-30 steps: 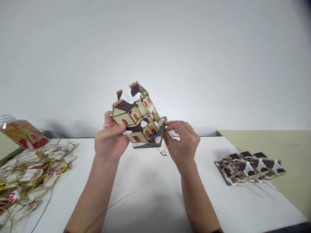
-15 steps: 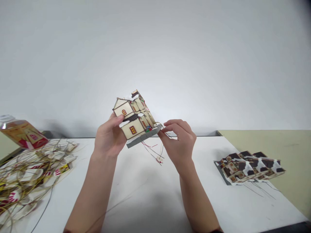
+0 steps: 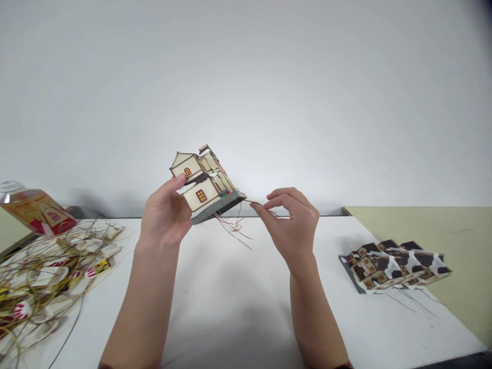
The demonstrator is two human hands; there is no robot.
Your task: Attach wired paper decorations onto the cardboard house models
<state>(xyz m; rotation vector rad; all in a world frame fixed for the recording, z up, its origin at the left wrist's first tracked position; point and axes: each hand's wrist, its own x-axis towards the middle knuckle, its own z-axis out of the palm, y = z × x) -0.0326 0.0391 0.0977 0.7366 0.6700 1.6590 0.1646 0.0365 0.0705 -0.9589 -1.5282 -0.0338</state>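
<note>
My left hand (image 3: 163,212) grips a small cream model house (image 3: 203,187) by its left side, thumb on the wall near the dark lower roof. The house is tilted, with a grey base (image 3: 218,206) and painted yellow windows. Thin red and dark wires (image 3: 233,229) dangle under the base. To the right, my right hand (image 3: 290,220) pinches a thin wire (image 3: 253,202) that runs out from the base's right corner. Its fingertips stand a short way off from the base.
A tangle of wires and small white pieces (image 3: 49,282) covers the table's left side, with a tilted bottle of amber liquid (image 3: 36,210) behind it. Several similar model houses (image 3: 395,266) lie together at the right. A pale wall (image 3: 246,102) rises behind the white table (image 3: 230,307).
The house has moved slightly left and tilted a little. My right hand has drawn away from the base to the right, and a stretch of wire now shows between them.
</note>
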